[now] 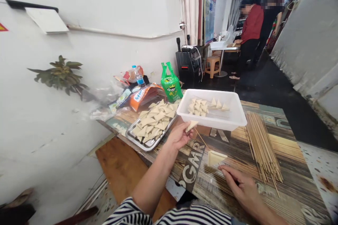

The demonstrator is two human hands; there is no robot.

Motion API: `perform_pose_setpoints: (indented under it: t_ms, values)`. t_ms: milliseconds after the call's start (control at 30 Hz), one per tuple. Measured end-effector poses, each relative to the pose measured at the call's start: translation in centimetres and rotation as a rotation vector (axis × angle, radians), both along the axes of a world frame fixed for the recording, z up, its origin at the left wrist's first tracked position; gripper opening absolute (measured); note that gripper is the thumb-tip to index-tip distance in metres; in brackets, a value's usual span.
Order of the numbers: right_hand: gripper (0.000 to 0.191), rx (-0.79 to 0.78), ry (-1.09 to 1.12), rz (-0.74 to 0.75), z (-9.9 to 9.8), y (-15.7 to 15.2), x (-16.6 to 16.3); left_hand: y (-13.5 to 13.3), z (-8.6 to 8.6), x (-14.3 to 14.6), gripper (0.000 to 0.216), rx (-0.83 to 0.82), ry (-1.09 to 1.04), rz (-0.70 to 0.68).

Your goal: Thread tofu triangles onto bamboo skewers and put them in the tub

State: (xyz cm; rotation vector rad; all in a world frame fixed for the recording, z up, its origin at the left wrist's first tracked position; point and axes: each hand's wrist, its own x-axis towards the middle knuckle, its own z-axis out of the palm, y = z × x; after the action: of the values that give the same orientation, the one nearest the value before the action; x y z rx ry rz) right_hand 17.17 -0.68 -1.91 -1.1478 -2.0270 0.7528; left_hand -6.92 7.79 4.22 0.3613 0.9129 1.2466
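Note:
My left hand point(179, 135) pinches a pale triangular tofu piece point(192, 125) just in front of the white plastic tub point(232, 119). My right hand point(241, 184) grips a thin bamboo skewer point(202, 140) near its lower end; a triangular tofu piece point(215, 157) is threaded on it just above my fingers. The skewer's tip points up toward the piece in my left hand. A metal tray point(148, 144) piled with several raw tofu triangles point(154, 119) lies to the left. Several filled skewers point(206, 107) lie inside the tub.
A bundle of bare bamboo skewers point(261, 144) lies on the wooden table point(290, 182) to the right. A green bag point(171, 84), snack packets and a water bottle point(137, 75) sit at the back left. Two people stand far behind at a counter. A brown bench point(118, 168) is lower left.

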Motion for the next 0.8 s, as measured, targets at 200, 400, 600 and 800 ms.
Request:
perform_pose_setpoints:
  t_ms: [200, 400, 600, 800]
  values:
    - [0.024, 0.03, 0.0, 0.02, 0.22, 0.01, -0.08, 0.07, -0.15, 0.03, 0.021, 0.0, -0.004, -0.01]
    - [0.024, 0.022, 0.002, 0.012, 0.45, -0.01, -0.11, -0.18, -0.05, 0.28, 0.017, 0.022, -0.004, -0.006]
    - [0.026, 0.032, -0.002, 0.018, 0.66, -0.12, -0.13, -0.32, -0.21, 0.6, 0.017, 0.077, 0.057, -0.01]
    - [0.027, 0.046, -0.008, -0.001, 0.37, -0.08, -0.21, -0.68, -0.13, 0.93, 0.023, 0.129, 0.125, -0.028]
